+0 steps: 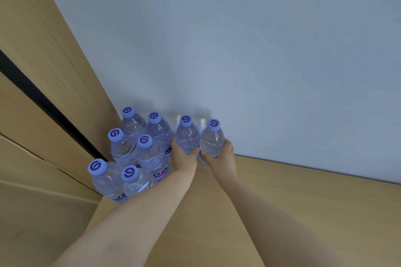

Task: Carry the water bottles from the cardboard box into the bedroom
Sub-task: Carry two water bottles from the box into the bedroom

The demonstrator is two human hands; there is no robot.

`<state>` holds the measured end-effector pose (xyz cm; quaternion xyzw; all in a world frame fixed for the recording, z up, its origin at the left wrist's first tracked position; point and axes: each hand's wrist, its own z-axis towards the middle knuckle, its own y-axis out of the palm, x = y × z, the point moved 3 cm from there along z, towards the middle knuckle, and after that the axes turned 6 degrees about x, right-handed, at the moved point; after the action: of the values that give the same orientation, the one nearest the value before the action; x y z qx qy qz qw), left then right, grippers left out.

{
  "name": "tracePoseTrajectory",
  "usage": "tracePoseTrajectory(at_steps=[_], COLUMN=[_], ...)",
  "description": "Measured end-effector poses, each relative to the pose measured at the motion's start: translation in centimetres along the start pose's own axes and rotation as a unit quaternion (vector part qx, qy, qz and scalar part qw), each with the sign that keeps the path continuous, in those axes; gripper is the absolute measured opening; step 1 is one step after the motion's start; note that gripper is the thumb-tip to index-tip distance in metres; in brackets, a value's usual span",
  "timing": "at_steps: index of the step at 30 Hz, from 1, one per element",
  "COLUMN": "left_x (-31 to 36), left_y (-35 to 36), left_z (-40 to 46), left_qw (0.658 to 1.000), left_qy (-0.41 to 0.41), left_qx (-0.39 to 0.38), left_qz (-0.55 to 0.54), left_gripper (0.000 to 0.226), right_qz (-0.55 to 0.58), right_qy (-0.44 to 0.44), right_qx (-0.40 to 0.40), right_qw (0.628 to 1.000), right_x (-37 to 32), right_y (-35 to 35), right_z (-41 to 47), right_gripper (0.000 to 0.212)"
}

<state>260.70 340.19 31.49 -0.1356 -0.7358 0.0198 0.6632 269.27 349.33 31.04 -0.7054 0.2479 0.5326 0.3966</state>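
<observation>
The wooden table (282, 191) meets a pale blue-grey wall (238, 39) along its far edge, and a tall wooden panel (54, 60) with a dark vertical gap closes off the left side, so the corner where they join is boxed in on two sides. The open room lies to the right along the wall and across the bare tabletop toward the viewer. Six water bottles (138, 154) with lilac caps stand upright in that corner, packed in two close rows against the panel. Just to their right, close to the wall, stand two more bottles side by side, nearly touching each other. The left hand (184, 156) curls its fingers around the lower body of the left bottle (187, 134), which sits just beside the cluster of six. The right hand (221, 156) wraps around the lower body of the right bottle (212, 138). Both bottles are upright with their caps above the hands; whether their bases rest on the table cannot be told, since the hands hide them.
</observation>
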Motion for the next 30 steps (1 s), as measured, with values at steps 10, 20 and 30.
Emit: tracePoseTrajectory(at_steps=[10, 20, 30], left_x=[1.1, 0.4, -2.7], left_y=[-0.2, -1.4, -7.0], left_z=[0.9, -2.2, -5.7], left_qw=[0.989, 0.986, 0.89], left_qy=[-0.022, -0.057, -0.039], left_qx=[-0.076, -0.048, -0.224], left_qz=[0.127, 0.15, 0.395], left_gripper=[0.025, 0.015, 0.029], right_qz=[-0.054, -0.247, -0.314], right_qy=[-0.001, 0.091, 0.065], right_qx=[-0.018, -0.094, -0.147], right_qw=[0.998, 0.96, 0.936], right_x=[-0.5, 1.8, 1.1], right_y=[-0.2, -1.6, 0.6], right_z=[-0.5, -2.5, -7.0], right_gripper=[0.063, 0.02, 0.022])
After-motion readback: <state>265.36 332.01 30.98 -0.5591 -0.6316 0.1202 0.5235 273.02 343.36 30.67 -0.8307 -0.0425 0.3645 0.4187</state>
